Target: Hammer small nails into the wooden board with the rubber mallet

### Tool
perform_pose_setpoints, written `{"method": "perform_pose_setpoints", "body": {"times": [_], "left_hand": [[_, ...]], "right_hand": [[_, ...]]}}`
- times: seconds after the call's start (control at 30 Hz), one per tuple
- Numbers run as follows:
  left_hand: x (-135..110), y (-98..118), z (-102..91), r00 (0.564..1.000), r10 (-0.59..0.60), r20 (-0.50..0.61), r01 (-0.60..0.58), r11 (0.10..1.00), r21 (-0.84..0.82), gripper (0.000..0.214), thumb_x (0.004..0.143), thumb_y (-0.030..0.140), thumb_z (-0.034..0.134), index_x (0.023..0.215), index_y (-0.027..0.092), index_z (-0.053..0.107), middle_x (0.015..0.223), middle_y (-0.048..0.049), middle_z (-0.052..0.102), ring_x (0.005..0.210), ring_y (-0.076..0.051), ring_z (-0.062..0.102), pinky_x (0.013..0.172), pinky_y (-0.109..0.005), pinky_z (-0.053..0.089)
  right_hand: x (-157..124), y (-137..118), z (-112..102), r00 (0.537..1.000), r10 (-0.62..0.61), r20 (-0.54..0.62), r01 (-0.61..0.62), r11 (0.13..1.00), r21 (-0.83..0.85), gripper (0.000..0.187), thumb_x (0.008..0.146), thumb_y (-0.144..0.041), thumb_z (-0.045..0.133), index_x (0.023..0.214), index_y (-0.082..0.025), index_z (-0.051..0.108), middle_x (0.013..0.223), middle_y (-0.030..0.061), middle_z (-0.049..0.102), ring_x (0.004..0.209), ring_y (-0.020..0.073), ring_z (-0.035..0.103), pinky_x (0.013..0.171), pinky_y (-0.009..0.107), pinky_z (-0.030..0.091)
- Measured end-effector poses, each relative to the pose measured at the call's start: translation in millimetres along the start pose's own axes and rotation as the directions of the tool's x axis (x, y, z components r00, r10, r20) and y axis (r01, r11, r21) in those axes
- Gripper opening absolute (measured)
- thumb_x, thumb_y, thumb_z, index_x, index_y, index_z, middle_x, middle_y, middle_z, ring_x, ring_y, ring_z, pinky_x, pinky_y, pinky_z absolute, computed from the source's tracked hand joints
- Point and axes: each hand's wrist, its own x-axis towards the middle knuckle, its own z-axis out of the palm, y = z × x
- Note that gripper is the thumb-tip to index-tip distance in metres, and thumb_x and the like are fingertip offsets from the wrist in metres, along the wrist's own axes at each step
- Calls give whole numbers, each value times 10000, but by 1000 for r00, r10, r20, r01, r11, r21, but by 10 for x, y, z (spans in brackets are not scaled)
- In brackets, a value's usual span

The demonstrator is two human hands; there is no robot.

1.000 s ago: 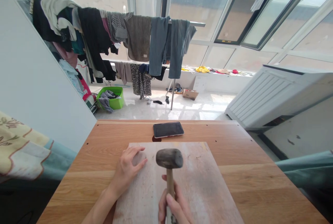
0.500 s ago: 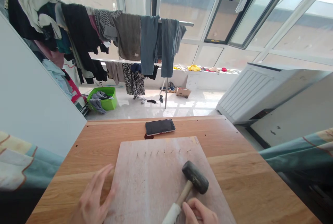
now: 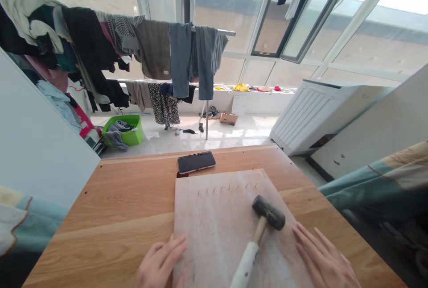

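Note:
A pale wooden board point(image 3: 214, 225) lies on the wooden table, with a row of several thin nails point(image 3: 221, 188) standing in it near the far edge, some of them leaning. On the board rests a mallet point(image 3: 268, 212) with a black head and a white-wrapped handle; neither hand touches it. My left hand point(image 3: 162, 261) is at the board's left edge, fingers extended over the rim. Against the right edge lies my right hand point(image 3: 324, 257), its fingers stretched out and touching the board's side. Both hands are cut off by the bottom of the picture.
A phone point(image 3: 196, 162) lies on the table point(image 3: 127, 199) beyond the board. Past the table's far edge stand a rack of hanging clothes point(image 3: 155, 49) and a green basin point(image 3: 129, 132) of laundry. Curtains point(image 3: 377, 176) hang at both sides.
The board has shifted right on the table and turned slightly, the mallet riding on it. My right hand has let go of the mallet and moved to the right edge; my left hand moved right.

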Motion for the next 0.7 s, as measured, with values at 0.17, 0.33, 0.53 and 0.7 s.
{"method": "perform_pose_setpoints", "body": {"times": [0.17,0.33,0.53,0.7], "left_hand": [[673,404,392,929,188,318,-148,978,-145,409,900,269,670,1302,230,607,1397,-113,703,1210,-304,713,990,-416,576],[940,784,899,889,281,361,-228,956,-183,558,981,487,639,1475,268,501,1297,-71,759,1374,-341,582,1062,-464,499],[896,847,1077,925,279,260,-276,960,-47,612,976,534,637,1504,258,497,1201,-43,800,1401,-351,549,1203,-605,348],[746,615,873,943,285,170,-293,956,27,518,976,423,658,1443,229,548,1077,-25,827,1334,-330,613,1291,-606,157]], "right_hand": [[197,761,-120,965,263,-23,-262,965,19,553,961,-459,377,1265,-212,766,1410,180,704,1277,405,666,983,567,581],[299,1192,-211,934,356,-23,-354,933,62,556,937,-487,396,1215,-141,731,1242,222,775,1190,406,719,999,554,580],[469,1201,-270,900,435,-7,-432,895,110,521,878,-500,418,1022,-162,787,1123,223,828,1079,419,770,967,553,600],[516,903,-332,867,496,44,-497,856,140,549,873,-572,445,1048,-196,803,1011,190,850,951,423,800,809,553,646]]}}
